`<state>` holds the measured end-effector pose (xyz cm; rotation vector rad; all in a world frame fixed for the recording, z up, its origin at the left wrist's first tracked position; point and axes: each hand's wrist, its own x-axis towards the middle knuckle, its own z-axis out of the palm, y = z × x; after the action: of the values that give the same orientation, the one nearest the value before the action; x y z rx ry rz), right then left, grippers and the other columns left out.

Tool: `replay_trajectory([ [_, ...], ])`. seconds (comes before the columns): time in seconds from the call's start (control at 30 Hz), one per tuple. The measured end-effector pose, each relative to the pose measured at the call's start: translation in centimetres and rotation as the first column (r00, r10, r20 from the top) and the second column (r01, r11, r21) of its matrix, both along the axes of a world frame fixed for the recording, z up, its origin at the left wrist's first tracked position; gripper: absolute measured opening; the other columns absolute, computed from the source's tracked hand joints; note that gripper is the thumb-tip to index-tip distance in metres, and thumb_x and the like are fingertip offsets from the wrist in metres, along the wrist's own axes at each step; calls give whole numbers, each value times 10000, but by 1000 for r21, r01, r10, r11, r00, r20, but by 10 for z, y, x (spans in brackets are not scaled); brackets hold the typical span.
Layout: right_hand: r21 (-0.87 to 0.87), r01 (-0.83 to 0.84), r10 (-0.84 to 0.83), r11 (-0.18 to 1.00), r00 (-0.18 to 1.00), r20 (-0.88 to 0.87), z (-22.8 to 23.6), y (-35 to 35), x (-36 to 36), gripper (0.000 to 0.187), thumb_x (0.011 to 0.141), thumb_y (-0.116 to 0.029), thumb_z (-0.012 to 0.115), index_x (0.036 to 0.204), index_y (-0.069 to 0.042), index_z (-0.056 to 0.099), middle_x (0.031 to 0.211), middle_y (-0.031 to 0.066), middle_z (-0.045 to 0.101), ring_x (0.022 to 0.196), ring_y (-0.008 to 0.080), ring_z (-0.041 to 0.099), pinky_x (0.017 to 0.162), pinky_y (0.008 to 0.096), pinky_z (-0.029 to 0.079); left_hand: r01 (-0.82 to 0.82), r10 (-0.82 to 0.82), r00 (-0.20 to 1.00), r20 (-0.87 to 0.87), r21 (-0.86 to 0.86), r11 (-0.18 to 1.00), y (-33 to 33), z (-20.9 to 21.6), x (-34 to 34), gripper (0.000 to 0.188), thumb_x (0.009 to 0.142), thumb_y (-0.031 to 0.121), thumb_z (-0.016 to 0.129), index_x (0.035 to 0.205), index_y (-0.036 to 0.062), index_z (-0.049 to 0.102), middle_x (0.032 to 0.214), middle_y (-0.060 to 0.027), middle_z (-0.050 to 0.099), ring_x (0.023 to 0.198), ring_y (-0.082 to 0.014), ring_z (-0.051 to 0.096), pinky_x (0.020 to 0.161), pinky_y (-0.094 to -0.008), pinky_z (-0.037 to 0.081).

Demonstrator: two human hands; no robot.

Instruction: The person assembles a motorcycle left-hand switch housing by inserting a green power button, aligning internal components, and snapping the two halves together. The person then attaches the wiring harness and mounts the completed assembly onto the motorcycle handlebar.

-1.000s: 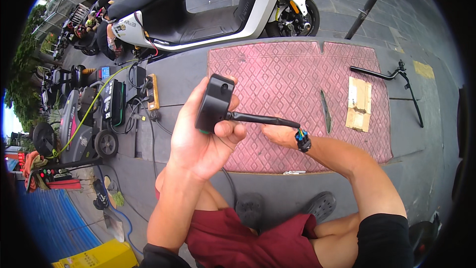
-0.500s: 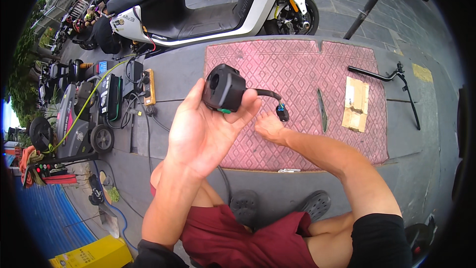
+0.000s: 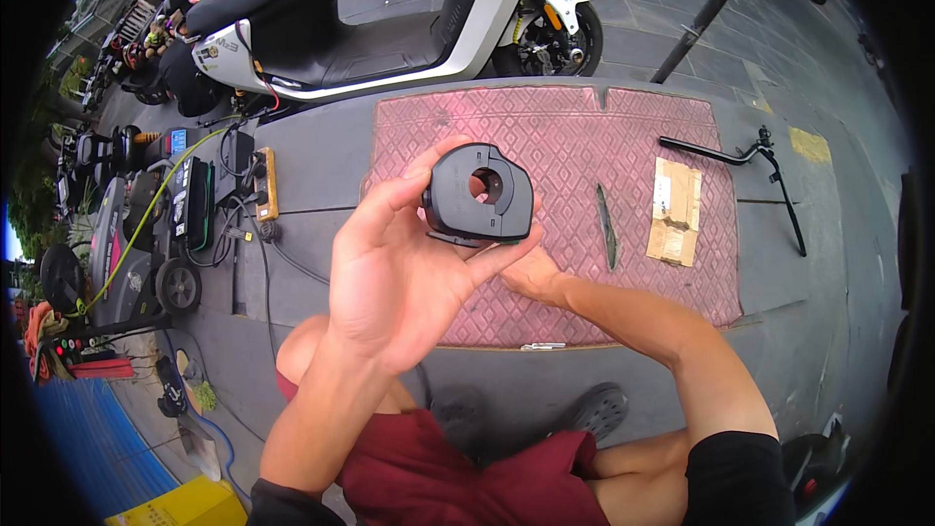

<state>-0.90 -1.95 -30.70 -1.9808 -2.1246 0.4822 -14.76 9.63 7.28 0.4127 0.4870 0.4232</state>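
Note:
My left hand (image 3: pixel 385 258) is raised in front of me, its fingers and thumb closed round a black handlebar switch housing (image 3: pixel 453 197). The housing's flat side faces me, and a round hole runs through it. Below and behind it is my right hand (image 3: pixel 536 276), low over a pink diamond-patterned mat (image 3: pixel 467 122). Its fingertips are hidden by the left hand and the housing, so whatever they touch does not show. The cable and plug of the housing are out of sight behind it.
On the mat lie a narrow dark-green strip (image 3: pixel 607 226) and a flattened piece of cardboard (image 3: pixel 674 205). A black handlebar (image 3: pixel 716 148) rests across the right edge. A white and black scooter (image 3: pixel 390 63) stands beyond. Cables and a power strip (image 3: pixel 266 185) are at left.
My left hand has turned the switch housing so its holed side faces me, and moved it slightly right and down. The cable and plug, visible before, are now hidden.

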Motion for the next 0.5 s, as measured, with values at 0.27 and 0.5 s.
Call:
replay_trajectory([
  [0.27,155,22,-12,988,998,-62,-18,-20,5,216,909,-117,575,1065,-19,689,1080,135,637,1064,328,631,921,437,529,220,-220,975,16,38,975,-12,-17,32,558,1100,420,490,1483,14,481,1477,-207,539,1384,-484,511,1138,-638,458],
  [0.5,293,272,-166,917,925,-341,75,-68,23,142,948,-189,661,1019,-67,643,964,99,607,951,320,645,853,464,508,212,-162,969,-188,285,935,-54,-11,63,682,1039,414,616,1592,88,385,1557,-130,490,1407,-451,505,1136,-601,445],
])
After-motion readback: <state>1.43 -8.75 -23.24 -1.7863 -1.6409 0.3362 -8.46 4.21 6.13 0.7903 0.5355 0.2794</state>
